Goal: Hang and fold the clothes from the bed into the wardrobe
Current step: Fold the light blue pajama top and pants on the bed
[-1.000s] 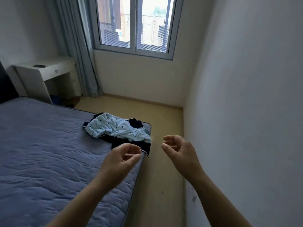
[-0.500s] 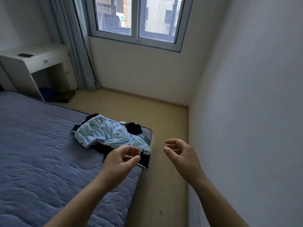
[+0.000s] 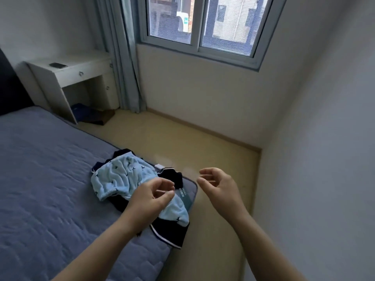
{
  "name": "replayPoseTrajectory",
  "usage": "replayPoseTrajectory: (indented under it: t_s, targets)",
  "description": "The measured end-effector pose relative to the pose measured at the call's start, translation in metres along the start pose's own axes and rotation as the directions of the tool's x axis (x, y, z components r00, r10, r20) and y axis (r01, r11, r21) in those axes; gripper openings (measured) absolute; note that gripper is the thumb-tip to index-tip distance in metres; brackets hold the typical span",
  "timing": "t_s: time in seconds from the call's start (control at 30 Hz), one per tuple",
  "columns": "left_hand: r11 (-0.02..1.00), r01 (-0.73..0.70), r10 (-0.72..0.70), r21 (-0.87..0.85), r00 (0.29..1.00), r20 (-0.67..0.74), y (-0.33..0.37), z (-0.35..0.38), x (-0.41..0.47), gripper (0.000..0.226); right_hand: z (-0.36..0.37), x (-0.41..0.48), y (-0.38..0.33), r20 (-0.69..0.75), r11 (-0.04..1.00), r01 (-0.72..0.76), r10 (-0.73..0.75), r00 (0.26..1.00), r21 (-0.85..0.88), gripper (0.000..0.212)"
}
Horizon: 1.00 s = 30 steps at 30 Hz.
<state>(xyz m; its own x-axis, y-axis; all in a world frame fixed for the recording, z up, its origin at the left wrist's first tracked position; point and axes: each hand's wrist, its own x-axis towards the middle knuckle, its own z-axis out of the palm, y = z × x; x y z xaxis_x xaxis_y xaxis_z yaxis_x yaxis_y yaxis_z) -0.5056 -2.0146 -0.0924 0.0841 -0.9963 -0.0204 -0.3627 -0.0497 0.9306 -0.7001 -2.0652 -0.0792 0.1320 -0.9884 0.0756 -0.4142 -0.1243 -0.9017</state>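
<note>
A crumpled pile of clothes lies at the corner of the bed (image 3: 44, 179): a light blue garment with small dark bird prints (image 3: 121, 177) on top of dark navy clothing with white trim (image 3: 172, 233). My left hand (image 3: 151, 199) hovers just above the pile's near side, fingers curled and apart, holding nothing. My right hand (image 3: 220, 188) floats over the floor beside the bed corner, fingers loosely curled and empty. No wardrobe is in view.
A white desk (image 3: 67, 76) with a dark phone (image 3: 57, 65) stands against the far left wall. Grey curtains (image 3: 121, 57) hang beside the window (image 3: 203, 23). A white wall (image 3: 324, 159) runs close on the right, with a narrow strip of yellow floor (image 3: 182, 138).
The view has moved closer to the clothes pile and tilted down. Both hands have stayed in the same curled pose, and the left one now overlaps the pile.
</note>
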Motion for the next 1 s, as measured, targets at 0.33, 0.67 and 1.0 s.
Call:
replayPoseTrajectory:
  t_s: [0.33,0.67,1.0]
  targets:
    - [0.998,0.06,-0.062,-0.025,0.993,-0.102,-0.019,-0.013,0.165,0.013,0.02,0.168,0.027,0.077,0.999,-0.017,0.02,0.997,-0.042,0.016]
    - [0.982,0.176,-0.189,-0.075,0.951,-0.244,-0.041,-0.031,0.278,0.012,0.057,0.316,0.042,0.237,1.0,-0.009,0.013,0.971,-0.02,0.013]
    - [0.938,0.3,-0.344,-0.172,0.755,-0.558,-0.061,0.004,0.35,0.016,0.079,0.473,0.07,0.577,0.988,0.138,-0.071,0.814,-0.073,0.014]
